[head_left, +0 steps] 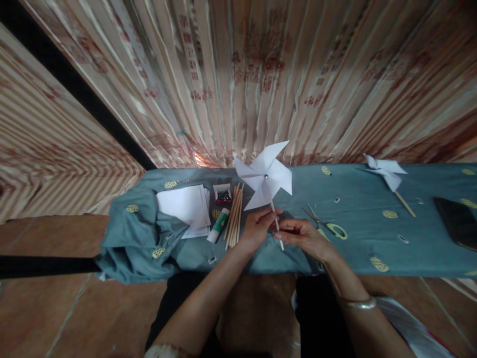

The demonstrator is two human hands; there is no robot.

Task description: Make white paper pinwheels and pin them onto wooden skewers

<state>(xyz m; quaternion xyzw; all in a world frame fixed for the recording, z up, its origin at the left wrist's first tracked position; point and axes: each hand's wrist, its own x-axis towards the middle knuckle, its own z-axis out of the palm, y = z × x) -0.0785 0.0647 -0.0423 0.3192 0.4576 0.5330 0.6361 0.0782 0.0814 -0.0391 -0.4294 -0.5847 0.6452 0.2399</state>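
A white paper pinwheel [274,180] stands upright on a thin wooden stick, a pin showing at its centre. My left hand [258,226] is closed on the stick just below the paper blades. Slightly lower, my right hand [303,236] pinches the same stick from the other side. Left of my hands lies a bundle of wooden sticks [234,219], with a green and white glue stick [218,226] beside it. Close to my right hand rest scissors [336,230] with pale green handles.
A small open box of pins [222,195] and a stack of white paper [188,206] lie at the left on the blue-green cloth [357,253]. Another paper pinwheel [387,170] and a dark flat object [455,221] lie at the right. A patterned curtain [257,74] hangs behind.
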